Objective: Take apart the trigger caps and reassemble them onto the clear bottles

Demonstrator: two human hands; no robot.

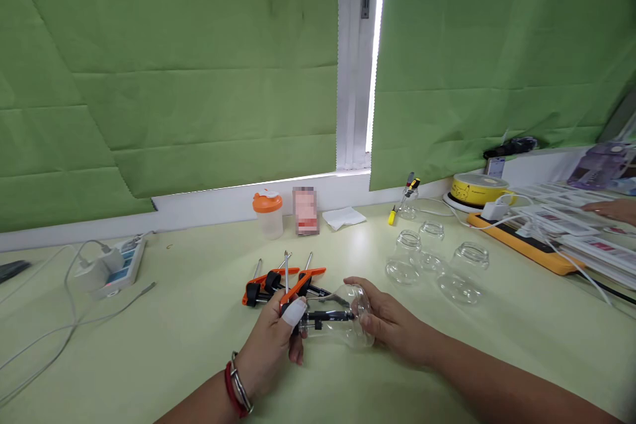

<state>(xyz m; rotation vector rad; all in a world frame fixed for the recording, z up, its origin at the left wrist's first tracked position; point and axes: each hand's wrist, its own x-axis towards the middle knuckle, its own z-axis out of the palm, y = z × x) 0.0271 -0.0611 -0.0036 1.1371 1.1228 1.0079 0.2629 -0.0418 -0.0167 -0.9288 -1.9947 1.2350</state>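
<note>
Right between the two hands, a clear jar (348,318) lies on its side on the table (173,344). The right hand (392,324) cups its base; the left hand (275,338) pinches an orange-handled tool (293,291) at its mouth. Just beyond the left hand lie more tools (271,278); beyond the right hand stand empty jars (432,262).

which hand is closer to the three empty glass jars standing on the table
Right. The right hand, holding a lying clear jar, is just below-left of the standing jars; the left hand is farther left.
</note>
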